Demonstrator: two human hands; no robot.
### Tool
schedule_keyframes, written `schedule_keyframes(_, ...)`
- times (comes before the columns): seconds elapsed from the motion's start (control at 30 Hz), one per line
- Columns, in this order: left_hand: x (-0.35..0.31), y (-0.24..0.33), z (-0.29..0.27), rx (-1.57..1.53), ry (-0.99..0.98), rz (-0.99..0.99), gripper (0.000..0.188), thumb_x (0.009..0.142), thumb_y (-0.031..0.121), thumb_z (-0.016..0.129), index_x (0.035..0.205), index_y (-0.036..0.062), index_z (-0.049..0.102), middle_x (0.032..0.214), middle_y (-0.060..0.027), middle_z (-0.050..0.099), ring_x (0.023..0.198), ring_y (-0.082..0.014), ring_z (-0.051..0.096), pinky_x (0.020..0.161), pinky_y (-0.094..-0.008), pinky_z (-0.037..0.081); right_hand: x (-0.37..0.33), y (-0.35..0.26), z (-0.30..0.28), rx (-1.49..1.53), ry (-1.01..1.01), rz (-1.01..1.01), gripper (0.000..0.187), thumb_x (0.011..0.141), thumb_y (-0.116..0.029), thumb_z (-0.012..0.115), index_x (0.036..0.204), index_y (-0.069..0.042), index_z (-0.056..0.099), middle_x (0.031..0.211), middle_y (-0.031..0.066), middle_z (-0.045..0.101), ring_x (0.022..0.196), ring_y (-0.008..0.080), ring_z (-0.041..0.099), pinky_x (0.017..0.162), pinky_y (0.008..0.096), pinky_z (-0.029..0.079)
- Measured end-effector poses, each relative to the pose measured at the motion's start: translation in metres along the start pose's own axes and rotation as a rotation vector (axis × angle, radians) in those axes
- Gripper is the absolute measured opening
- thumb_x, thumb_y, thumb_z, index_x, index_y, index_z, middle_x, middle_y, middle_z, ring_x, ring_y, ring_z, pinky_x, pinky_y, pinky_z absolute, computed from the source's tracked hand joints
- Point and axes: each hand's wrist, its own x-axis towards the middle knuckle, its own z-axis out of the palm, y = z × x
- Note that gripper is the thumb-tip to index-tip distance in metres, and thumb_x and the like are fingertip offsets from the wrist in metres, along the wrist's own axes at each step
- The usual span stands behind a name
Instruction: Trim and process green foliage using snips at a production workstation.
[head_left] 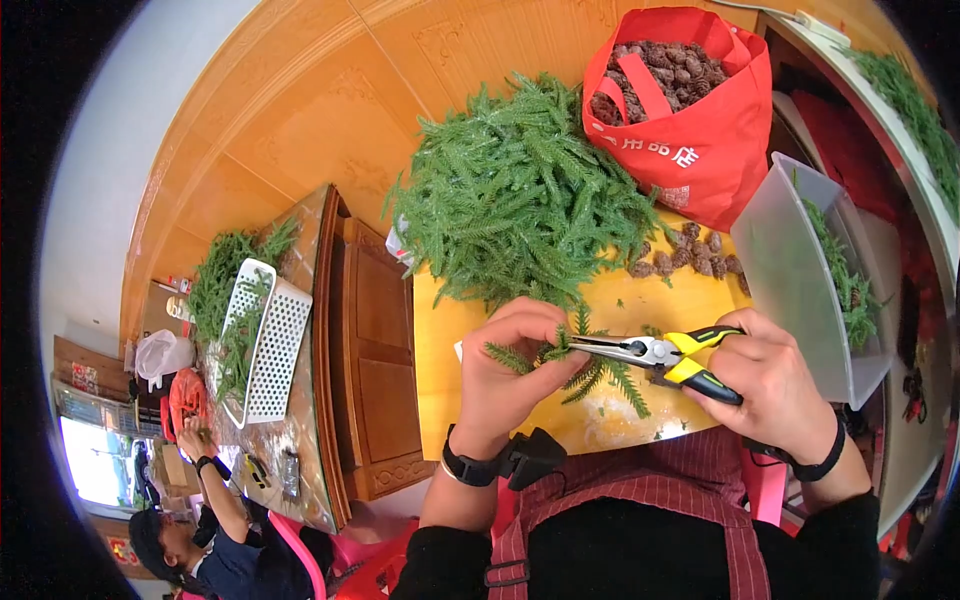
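Note:
My left hand (520,355) pinches a small green artificial pine sprig (618,382) between thumb and fingers, its needled tips spreading out on both sides. My right hand (768,372) is closed around the black and yellow handles of long-nose pliers (655,351). The pliers point left, and their tips meet the middle of the sprig beside my left fingertips. Whether the jaws bite on it is too small to tell. Both hands are over the near part of a yellow tabletop (436,375).
Behind my hands rises a big heap of green sprigs (525,190). Loose pine cones (690,258) lie before a red bag (690,165) of cones. A clear plastic bin (800,290) stands right. Leftward, a person (235,530) works at another table with white perforated baskets (277,350).

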Motion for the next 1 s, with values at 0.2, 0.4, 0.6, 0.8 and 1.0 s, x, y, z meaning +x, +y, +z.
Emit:
schedule_keyframes(0.2, 0.000, -0.006, -0.003, -0.005, 0.001, -0.004, 0.015, 0.062, -0.007, 0.065, 0.071, 0.0003, 0.055, 0.079, -0.0068, 0.054, 0.077, -0.0179, 0.052, 0.071, -0.0290, 0.042, -0.002, 0.002, 0.005, -0.019, 0.026, -0.019, 0.019, 0.065, -0.013, 0.070, 0.062, -0.003, 0.054, 0.057, 0.0093, 0.051, 0.061, 0.0275, 0.052, 0.061, 0.0352, 0.045)
schedule_keyframes(0.4, -0.001, -0.007, -0.005, -0.029, -0.047, 0.029, 0.017, 0.066, -0.009, 0.066, 0.079, -0.0010, 0.060, 0.087, -0.0082, 0.056, 0.078, -0.0134, 0.054, 0.067, -0.0242, 0.044, -0.005, 0.002, 0.003, -0.067, -0.017, -0.013, 0.019, 0.065, -0.015, 0.071, 0.064, -0.004, 0.056, 0.055, 0.0084, 0.052, 0.060, 0.0268, 0.052, 0.056, 0.0334, 0.044)
schedule_keyframes(0.6, 0.000, -0.005, -0.004, -0.014, -0.063, 0.012, 0.017, 0.066, -0.010, 0.065, 0.081, -0.0012, 0.060, 0.088, -0.0086, 0.055, 0.079, -0.0146, 0.055, 0.067, -0.0254, 0.046, -0.004, 0.006, 0.004, 0.031, -0.044, 0.013, 0.019, 0.065, -0.016, 0.071, 0.068, -0.003, 0.058, 0.057, 0.0099, 0.052, 0.059, 0.0282, 0.052, 0.059, 0.0345, 0.045)
schedule_keyframes(0.8, -0.004, -0.009, -0.007, -0.205, -0.082, -0.092, 0.017, 0.068, -0.010, 0.064, 0.081, -0.0017, 0.057, 0.090, -0.0101, 0.055, 0.081, -0.0162, 0.056, 0.070, -0.0277, 0.049, -0.004, 0.002, -0.007, 0.242, -0.028, 0.066, 0.025, 0.067, -0.022, 0.069, 0.071, -0.001, 0.057, 0.063, 0.0130, 0.052, 0.062, 0.0301, 0.053, 0.077, 0.0389, 0.045)
schedule_keyframes(1.0, -0.004, -0.008, -0.007, -0.430, -0.114, -0.127, 0.021, 0.069, -0.010, 0.063, 0.085, -0.0020, 0.054, 0.093, -0.0130, 0.054, 0.083, -0.0197, 0.057, 0.067, -0.0323, 0.054, -0.003, -0.002, -0.015, 0.176, -0.028, 0.069, 0.027, 0.066, -0.023, 0.069, 0.071, 0.000, 0.057, 0.062, 0.0119, 0.053, 0.064, 0.0302, 0.054, 0.081, 0.0397, 0.043)
